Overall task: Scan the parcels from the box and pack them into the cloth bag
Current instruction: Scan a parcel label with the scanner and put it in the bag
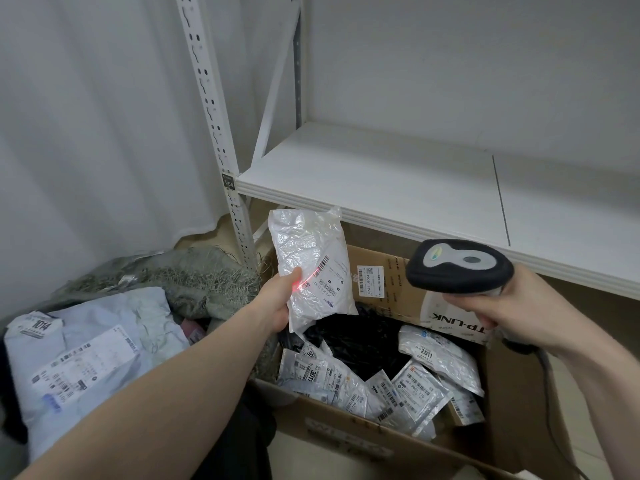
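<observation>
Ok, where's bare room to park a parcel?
The white shelf behind the cardboard box is bare. The box is crowded with parcels; the cloth bag on the left is piled too.

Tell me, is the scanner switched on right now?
On. The scanner in the right hand casts a red line across the label of the parcel held by the left hand.

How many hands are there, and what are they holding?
2. The left hand holds a white parcel up over the box. The right hand holds the scanner on the right. No others show.
</observation>
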